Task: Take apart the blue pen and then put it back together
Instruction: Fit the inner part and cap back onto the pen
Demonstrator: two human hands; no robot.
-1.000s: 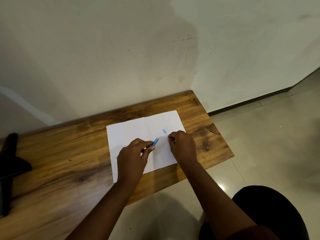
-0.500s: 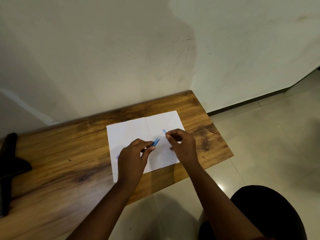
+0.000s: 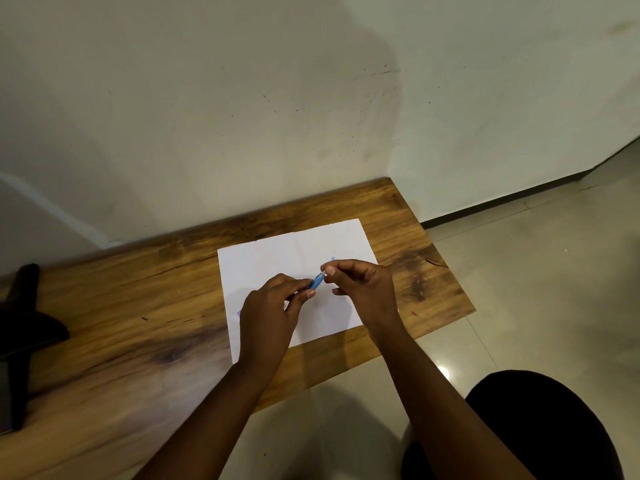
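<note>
The blue pen [image 3: 317, 282] slants up-right from the left hand [image 3: 270, 313]'s closed grip toward the right hand [image 3: 363, 289], which pinches something small at its tip.

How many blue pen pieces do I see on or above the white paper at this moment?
3, perhaps more hidden. The blue barrel is gripped by the left hand; a small piece is pinched by the right hand; a small blue bit lies on the paper.
</note>
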